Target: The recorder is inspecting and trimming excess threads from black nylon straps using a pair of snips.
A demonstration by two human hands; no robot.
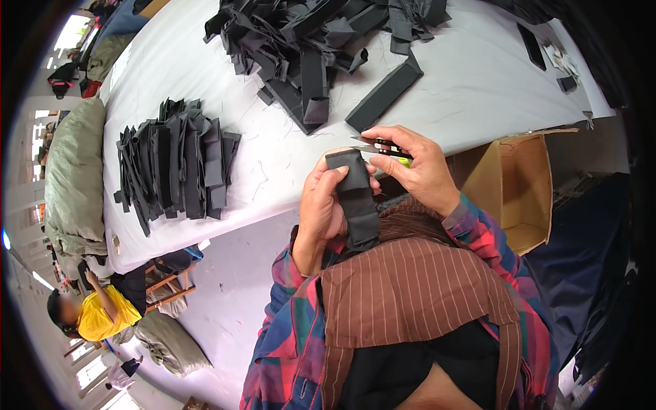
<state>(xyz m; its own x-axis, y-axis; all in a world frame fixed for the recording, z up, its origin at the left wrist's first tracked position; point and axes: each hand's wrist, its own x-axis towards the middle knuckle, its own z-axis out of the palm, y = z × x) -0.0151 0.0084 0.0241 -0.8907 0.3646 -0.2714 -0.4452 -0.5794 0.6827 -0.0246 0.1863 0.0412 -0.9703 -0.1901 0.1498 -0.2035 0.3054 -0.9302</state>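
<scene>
My left hand [320, 198] is closed on a dark fabric strip [357, 195], its thumb pressed across the face near the upper end. The strip hangs down toward my lap. In my right hand [420, 167] is a small pair of thread snips [386, 147] with black handles. Their blades point left, close to the strip's top edge. A bit of yellow-green [404, 162] shows under the snips by my right fingers. Just beyond my hands, a single dark strip [386, 94] lies slantwise on the white-covered table [280, 164].
Loose dark strips [301, 41] heap up at the table's far side. A neater stack of strips [174, 160] lies at left. An open cardboard box [516, 191] stands right of me. A black phone-like slab [531, 46] rests far right. A person in yellow [108, 313] is at left, near bulky sacks [75, 181].
</scene>
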